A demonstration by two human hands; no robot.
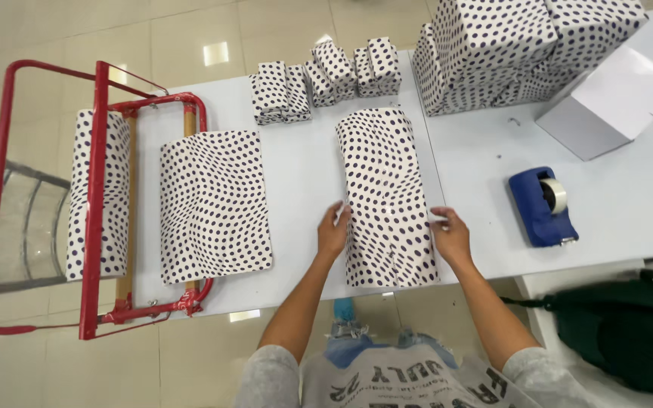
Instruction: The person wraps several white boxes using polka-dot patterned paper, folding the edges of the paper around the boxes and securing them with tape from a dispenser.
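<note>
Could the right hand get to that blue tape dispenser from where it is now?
Probably yes. The right hand rests on the edge of the dotted wrapped parcel, and only bare white table lies between it and the blue tape dispenser.

Box under dotted wrap [385, 193] hidden; stacked parcels [508, 45] cropped.

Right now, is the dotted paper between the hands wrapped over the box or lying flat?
Wrapped over: the dotted paper humps up, edges curving down.
</note>
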